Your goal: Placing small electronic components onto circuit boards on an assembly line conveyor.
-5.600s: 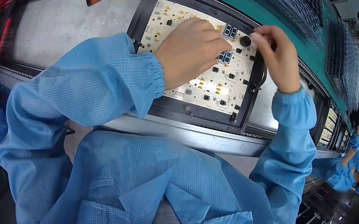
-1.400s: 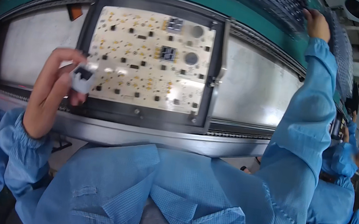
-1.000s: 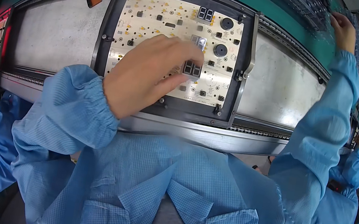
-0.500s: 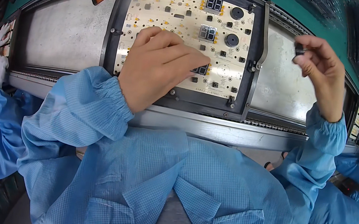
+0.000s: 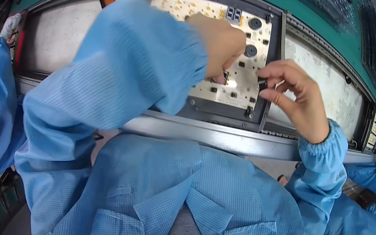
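Right hand (image 5: 299,98) pinches a small black component (image 5: 262,85) between thumb and forefinger, just off the circuit board's (image 5: 233,83) right edge at 3 o'clock. Left hand (image 5: 219,44) presses fingertips onto the board at centre; whether it grips anything cannot be told. The board lies in a dark carrier frame (image 5: 227,119), long axis 9-to-3. Free room lies on the grey conveyor plate (image 5: 322,75) at 3 o'clock.

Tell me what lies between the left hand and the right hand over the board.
In the head view, only a short stretch of pale circuit board with small black parts separates the left hand from the right hand.
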The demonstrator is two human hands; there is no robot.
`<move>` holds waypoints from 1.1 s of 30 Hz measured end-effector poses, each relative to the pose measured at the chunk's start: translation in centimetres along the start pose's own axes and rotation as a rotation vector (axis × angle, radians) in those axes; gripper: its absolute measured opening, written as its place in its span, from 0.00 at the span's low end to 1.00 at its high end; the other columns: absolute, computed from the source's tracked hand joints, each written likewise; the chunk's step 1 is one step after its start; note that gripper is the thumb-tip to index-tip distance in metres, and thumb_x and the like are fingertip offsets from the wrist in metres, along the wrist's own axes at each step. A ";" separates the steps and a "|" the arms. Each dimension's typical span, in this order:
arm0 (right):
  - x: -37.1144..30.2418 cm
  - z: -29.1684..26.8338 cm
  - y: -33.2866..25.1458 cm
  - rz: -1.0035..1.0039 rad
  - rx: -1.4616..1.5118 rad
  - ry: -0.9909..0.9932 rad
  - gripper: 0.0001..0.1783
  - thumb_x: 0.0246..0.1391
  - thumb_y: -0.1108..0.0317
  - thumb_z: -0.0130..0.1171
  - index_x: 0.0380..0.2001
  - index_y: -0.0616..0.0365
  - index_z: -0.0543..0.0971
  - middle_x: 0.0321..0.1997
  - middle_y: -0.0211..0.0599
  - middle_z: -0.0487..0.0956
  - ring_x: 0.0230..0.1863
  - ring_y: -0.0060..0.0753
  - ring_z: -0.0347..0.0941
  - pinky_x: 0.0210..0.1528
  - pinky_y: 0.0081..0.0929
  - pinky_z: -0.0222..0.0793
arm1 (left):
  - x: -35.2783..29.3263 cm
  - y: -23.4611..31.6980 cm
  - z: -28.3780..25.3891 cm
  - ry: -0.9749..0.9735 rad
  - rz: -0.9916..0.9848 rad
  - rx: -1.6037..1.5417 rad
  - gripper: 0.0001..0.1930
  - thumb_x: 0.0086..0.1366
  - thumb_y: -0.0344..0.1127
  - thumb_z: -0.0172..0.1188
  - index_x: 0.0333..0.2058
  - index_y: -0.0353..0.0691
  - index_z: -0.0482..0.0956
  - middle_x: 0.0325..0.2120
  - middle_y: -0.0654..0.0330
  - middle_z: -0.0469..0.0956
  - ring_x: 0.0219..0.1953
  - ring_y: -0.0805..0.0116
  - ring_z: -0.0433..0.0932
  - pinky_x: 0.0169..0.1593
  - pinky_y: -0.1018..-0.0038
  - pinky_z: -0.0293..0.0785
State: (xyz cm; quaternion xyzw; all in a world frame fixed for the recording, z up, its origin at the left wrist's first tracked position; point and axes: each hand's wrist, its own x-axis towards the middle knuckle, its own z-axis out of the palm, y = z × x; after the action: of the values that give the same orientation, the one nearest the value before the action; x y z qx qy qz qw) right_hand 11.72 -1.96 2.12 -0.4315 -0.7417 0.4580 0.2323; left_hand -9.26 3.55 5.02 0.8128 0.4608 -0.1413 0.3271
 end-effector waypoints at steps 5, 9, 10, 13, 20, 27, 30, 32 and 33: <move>-1.5 1.8 -0.5 0.159 -0.021 -0.032 0.17 0.44 0.78 0.65 0.41 0.62 0.78 0.30 0.30 0.73 0.30 0.19 0.69 0.31 0.16 0.65 | 0.0 -1.7 2.5 0.073 0.224 -0.008 0.09 0.47 0.40 0.68 0.25 0.45 0.80 0.27 0.62 0.79 0.34 0.62 0.78 0.37 0.69 0.72; -2.0 2.4 -1.2 0.163 -0.168 -0.009 0.16 0.43 0.78 0.65 0.40 0.62 0.79 0.29 0.32 0.72 0.29 0.21 0.68 0.31 0.18 0.65 | 0.4 -5.8 -0.1 0.647 0.361 -0.172 0.09 0.56 0.40 0.61 0.31 0.42 0.79 0.27 0.59 0.78 0.32 0.60 0.77 0.36 0.68 0.71; -1.5 2.6 -0.8 0.127 -0.206 0.047 0.16 0.43 0.77 0.65 0.40 0.61 0.79 0.29 0.32 0.72 0.30 0.22 0.68 0.31 0.18 0.65 | 1.8 -8.4 -3.1 0.934 0.393 -0.160 0.09 0.59 0.40 0.59 0.33 0.41 0.79 0.27 0.57 0.77 0.31 0.59 0.76 0.36 0.67 0.71; -1.3 2.6 -1.4 0.092 -0.269 0.077 0.17 0.43 0.78 0.64 0.40 0.60 0.79 0.31 0.34 0.74 0.32 0.25 0.69 0.33 0.20 0.66 | 1.7 -14.2 -9.9 1.040 0.368 0.184 0.14 0.61 0.30 0.53 0.46 0.36 0.76 0.39 0.45 0.77 0.41 0.49 0.76 0.44 0.64 0.71; -0.7 4.1 0.6 0.046 -0.381 0.110 0.18 0.41 0.78 0.65 0.40 0.61 0.79 0.38 0.37 0.78 0.35 0.32 0.71 0.38 0.25 0.69 | 8.8 -19.2 -12.6 0.845 0.211 0.287 0.13 0.55 0.31 0.59 0.41 0.38 0.80 0.33 0.48 0.80 0.35 0.51 0.79 0.39 0.63 0.74; -1.0 4.8 0.6 0.023 -0.443 0.156 0.17 0.40 0.76 0.67 0.39 0.63 0.79 0.36 0.38 0.77 0.33 0.32 0.72 0.37 0.25 0.70 | 8.4 -20.7 -10.6 0.772 0.188 0.238 0.13 0.55 0.31 0.59 0.40 0.38 0.80 0.32 0.49 0.81 0.35 0.52 0.79 0.39 0.64 0.74; -1.0 4.8 0.2 0.108 -0.443 0.161 0.17 0.41 0.76 0.67 0.38 0.63 0.79 0.34 0.38 0.77 0.32 0.29 0.71 0.36 0.23 0.69 | 8.2 -21.5 -10.1 0.736 0.177 0.228 0.13 0.55 0.31 0.59 0.40 0.38 0.80 0.32 0.49 0.81 0.35 0.52 0.79 0.39 0.64 0.74; -0.9 4.9 -0.2 0.135 -0.466 0.168 0.16 0.42 0.76 0.67 0.38 0.64 0.79 0.34 0.37 0.76 0.31 0.27 0.71 0.36 0.21 0.68 | 8.2 -22.0 -9.8 0.713 0.174 0.223 0.13 0.55 0.31 0.60 0.40 0.38 0.80 0.32 0.49 0.81 0.35 0.52 0.79 0.39 0.64 0.74; -1.0 5.0 -0.3 0.139 -0.469 0.162 0.16 0.42 0.76 0.67 0.38 0.64 0.79 0.34 0.37 0.76 0.31 0.27 0.71 0.36 0.21 0.68 | 8.2 -22.2 -9.7 0.701 0.173 0.221 0.13 0.55 0.31 0.60 0.40 0.38 0.80 0.32 0.49 0.81 0.35 0.52 0.79 0.39 0.64 0.74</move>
State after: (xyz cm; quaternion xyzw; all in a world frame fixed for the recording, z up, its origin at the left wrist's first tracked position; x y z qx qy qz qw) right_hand 8.40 -5.24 0.09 -0.5587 -0.7751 0.2524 0.1527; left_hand -24.28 23.36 -1.02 0.8782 0.4562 0.1250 0.0705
